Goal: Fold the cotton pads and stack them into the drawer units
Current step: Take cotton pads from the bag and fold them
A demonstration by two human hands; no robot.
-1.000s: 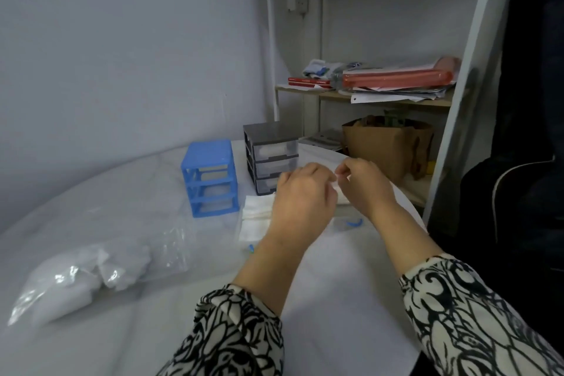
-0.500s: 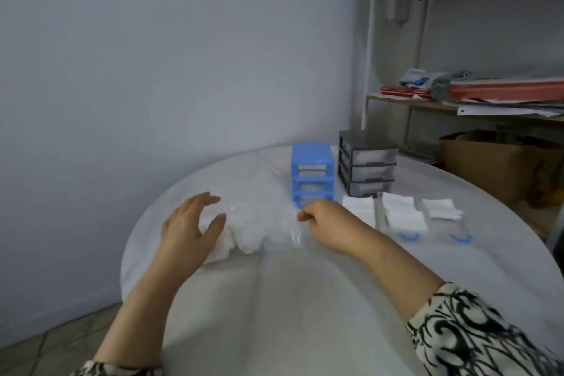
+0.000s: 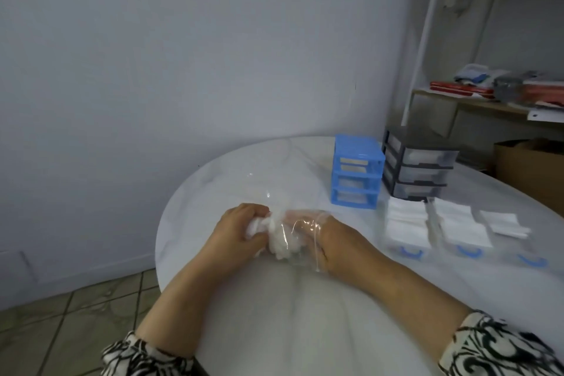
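You are at a round white table [image 3: 274, 330] with a glossy top, pushed close to a pale grey wall [image 3: 183, 40]; beige floor tiles [image 3: 76, 314] show past its left edge. Your left hand [image 3: 236, 233] is clenched around the outside of a clear plastic bag of white cotton pads [image 3: 282, 241], while your right hand [image 3: 317, 230] is inside the bag; whether its fingers are gripping the cotton you cannot tell through the film. The bag lies on the table between your hands. Further back stand a blue plastic three-drawer unit [image 3: 357, 175] and, just beside it on the right, a black three-drawer unit with clear drawers [image 3: 418, 166]. In front of them, clear pulled-out drawers with blue handles [image 3: 409, 229] hold flat white folded pads. A white-framed wooden shelf [image 3: 476, 104] with red folders and papers fills the right corner.
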